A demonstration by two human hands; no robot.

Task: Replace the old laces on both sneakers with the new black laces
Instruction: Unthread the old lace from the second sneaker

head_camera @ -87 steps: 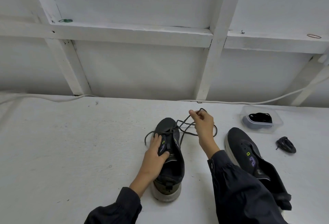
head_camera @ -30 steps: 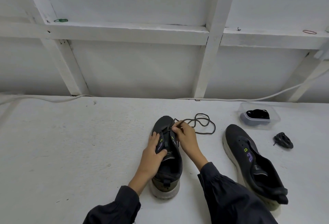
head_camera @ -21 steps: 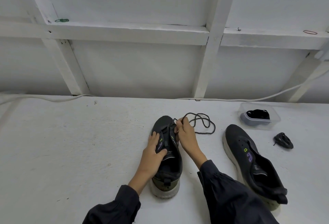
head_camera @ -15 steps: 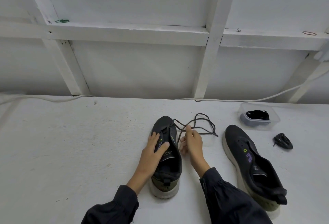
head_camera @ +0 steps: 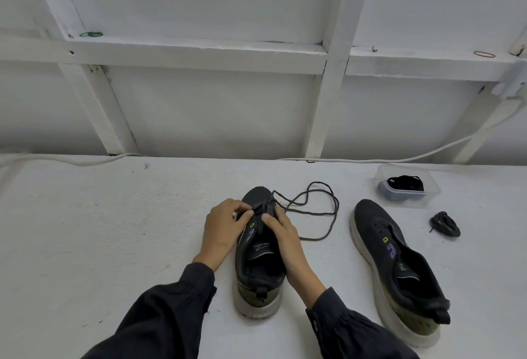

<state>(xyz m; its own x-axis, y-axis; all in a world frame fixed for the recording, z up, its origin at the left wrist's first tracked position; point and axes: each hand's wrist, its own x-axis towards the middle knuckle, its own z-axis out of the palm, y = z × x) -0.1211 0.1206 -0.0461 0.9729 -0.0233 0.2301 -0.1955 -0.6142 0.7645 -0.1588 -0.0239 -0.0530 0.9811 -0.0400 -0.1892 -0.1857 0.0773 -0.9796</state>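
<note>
Centre frame: old lace, judged limp & light, was pinched nr eyelets by left hand; sneaker gripped by right hand.

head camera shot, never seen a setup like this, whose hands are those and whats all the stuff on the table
No machine here: a person wears one wide camera on the head, looking down at their own hands. On the white table stands a dark sneaker. The left hand pinches its dark lace near the toe; the right hand has its grip on the sneaker's side, thumb on the tongue. The rest of the lace trails loose to the right. Further right lies a second sneaker with no lace. Behind that, a clear tub holds black laces, and a black lace bundle lies nearby.
</note>
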